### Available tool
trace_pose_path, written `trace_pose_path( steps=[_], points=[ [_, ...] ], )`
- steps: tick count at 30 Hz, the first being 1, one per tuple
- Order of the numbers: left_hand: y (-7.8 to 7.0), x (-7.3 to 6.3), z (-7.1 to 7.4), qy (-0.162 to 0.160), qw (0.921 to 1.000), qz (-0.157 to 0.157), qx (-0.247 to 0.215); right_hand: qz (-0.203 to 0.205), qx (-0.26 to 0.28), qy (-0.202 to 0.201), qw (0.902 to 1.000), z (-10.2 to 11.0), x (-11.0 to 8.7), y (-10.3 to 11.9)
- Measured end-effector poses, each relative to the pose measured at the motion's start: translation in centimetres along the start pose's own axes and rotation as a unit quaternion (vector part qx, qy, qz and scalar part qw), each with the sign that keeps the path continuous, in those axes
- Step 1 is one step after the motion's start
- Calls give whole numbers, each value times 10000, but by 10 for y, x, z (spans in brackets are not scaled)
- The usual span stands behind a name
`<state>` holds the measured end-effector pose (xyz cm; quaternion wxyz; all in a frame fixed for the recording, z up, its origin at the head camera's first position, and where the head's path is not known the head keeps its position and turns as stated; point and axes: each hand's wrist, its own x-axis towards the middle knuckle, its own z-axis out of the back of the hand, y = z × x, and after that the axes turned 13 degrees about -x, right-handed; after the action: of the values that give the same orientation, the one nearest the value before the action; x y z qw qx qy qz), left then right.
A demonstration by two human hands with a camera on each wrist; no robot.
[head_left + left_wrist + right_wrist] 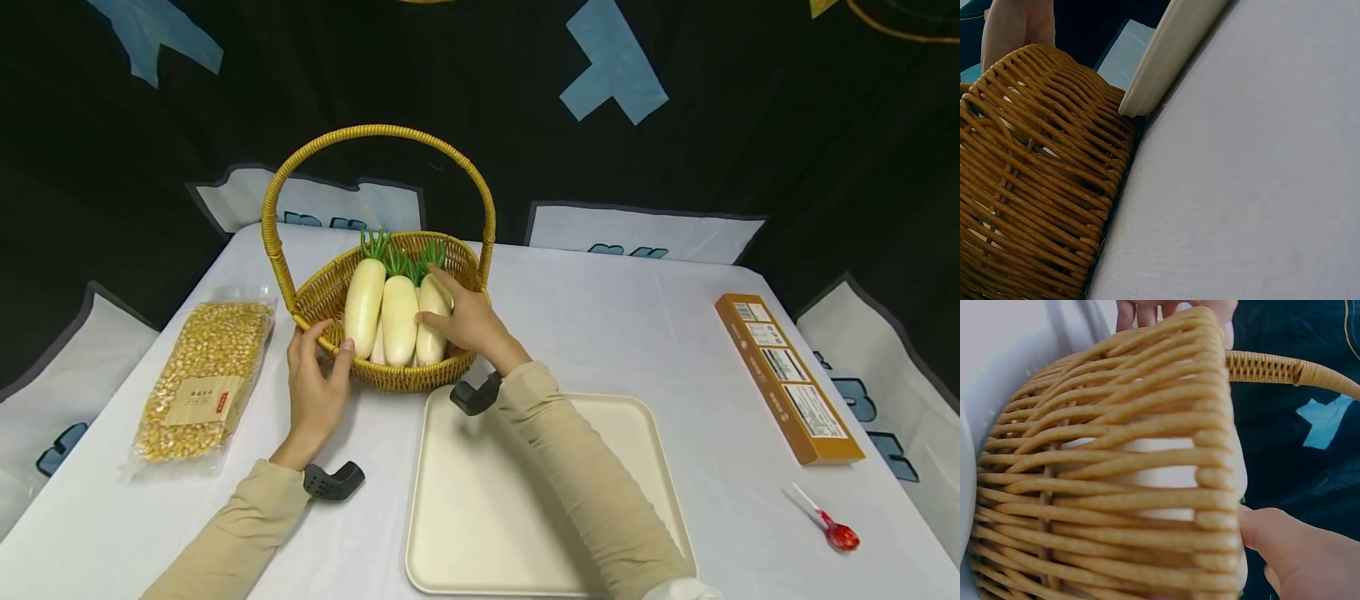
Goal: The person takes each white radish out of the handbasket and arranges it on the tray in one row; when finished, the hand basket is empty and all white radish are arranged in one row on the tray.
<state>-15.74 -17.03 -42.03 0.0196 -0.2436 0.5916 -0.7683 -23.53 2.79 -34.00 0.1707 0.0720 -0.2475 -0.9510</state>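
In the head view a yellow wicker basket with a tall hoop handle holds several white radishes with green leaf tops. My left hand grips its front-left rim, thumb over the inner side and fingers outside. My right hand reaches over the right rim and touches the rightmost radish, thumb across its body and index finger extended by the leaves. Its other fingers are hidden. The basket's woven side fills much of the left wrist view. The right wrist view shows the right thumb at the rim.
A cream tray lies in front of the basket, under the right forearm. A bag of corn kernels lies at the left. To the right are an orange-brown box and a red lollipop. A dark curtain hangs behind the white table.
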Motion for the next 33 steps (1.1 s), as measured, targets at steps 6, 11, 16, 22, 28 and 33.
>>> trace_pose_path(
  steps=[6, 11, 16, 22, 28, 33],
  points=[
    [1, 1, 2, -39, 10000, 7, -32, 286, 266, 314, 9987, 4, -1, -2],
    [2, 1, 2, -49, 10000, 28, -29, 317, 533, 365, 9974, 5, -1, -3],
    [4, -1, 3, -56, 10000, 69, 15, 210, 1446, 503, 9880, 2, -2, -8],
    [5, -1, 5, -68, 10000, -8, 1, 192, 2571, 739, 9633, 6, -3, -14],
    [5, 1, 3, -36, 10000, -17, -90, 344, 3244, 672, 9429, 7, -9, -22],
    [3, 1, 1, -9, 10000, -7, -67, 501, 3633, 693, 9277, 4, -33, -28]
  ],
)
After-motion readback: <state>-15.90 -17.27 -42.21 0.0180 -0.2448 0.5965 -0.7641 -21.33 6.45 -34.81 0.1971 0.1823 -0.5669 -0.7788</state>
